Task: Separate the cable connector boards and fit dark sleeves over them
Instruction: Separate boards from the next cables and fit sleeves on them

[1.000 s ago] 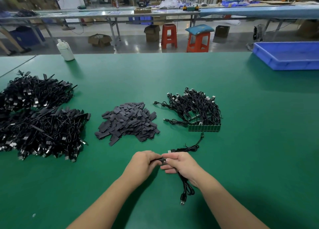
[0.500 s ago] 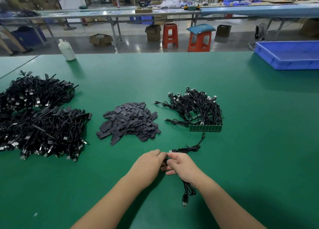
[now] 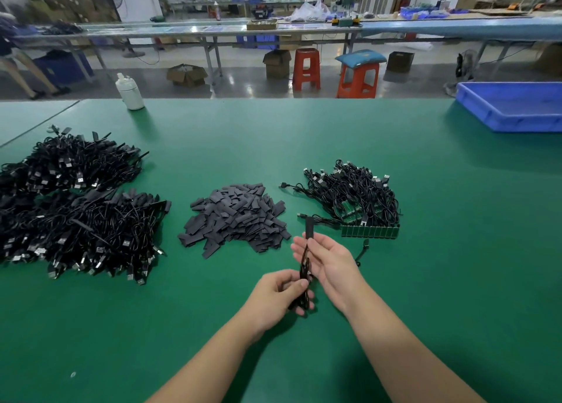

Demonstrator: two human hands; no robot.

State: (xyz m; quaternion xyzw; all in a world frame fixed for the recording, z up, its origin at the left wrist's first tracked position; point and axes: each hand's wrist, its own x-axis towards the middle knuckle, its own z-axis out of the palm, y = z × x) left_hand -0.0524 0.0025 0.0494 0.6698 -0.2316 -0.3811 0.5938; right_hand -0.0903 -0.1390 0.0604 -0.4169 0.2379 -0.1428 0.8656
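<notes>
Dark sleeve [image 3: 309,227] now rides over the board end, lifted off the green table [image 3: 425,281]; the right hand [image 3: 327,258] pinches it, the left hand [image 3: 281,291] grips the bundled cable [image 3: 304,270], the fitting apparently finished

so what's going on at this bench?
A person is sleeving cables by hand. The left hand grips the bunched cable, while the right hand holds its sleeved end upright. A pile of loose dark sleeves lies just beyond, with unsleeved cables on a strip of green boards to its right and big cable heaps to the left.
</notes>
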